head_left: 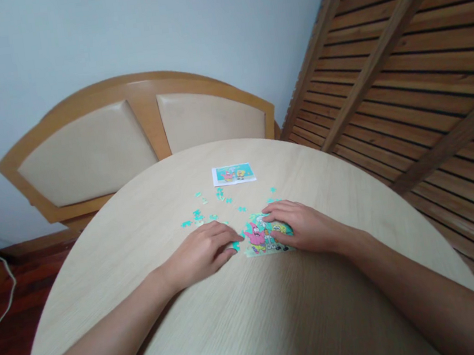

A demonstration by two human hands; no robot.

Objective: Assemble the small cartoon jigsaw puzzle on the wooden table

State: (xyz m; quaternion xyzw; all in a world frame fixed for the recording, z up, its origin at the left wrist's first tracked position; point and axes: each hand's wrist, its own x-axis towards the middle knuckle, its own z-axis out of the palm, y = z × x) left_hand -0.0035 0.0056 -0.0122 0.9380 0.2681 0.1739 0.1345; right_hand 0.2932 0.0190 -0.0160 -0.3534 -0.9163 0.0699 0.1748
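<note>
Here, the left hand (203, 250) curls round a piece (236, 246), grip unclear; the right hand (300, 222) spreads loosely on the puzzle (255, 238).

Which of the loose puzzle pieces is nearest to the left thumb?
The turquoise piece between the left hand and the joined puzzle; other loose pieces lie farther away.

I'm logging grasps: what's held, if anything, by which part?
Cannot tell: left grip at a small teal jigsaw piece; right grip on the colourful cartoon jigsaw, right side.

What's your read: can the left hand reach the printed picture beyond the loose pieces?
Probably yes: only flat loose pieces lie between the left hand and the printed picture, and nothing covers it.
</note>
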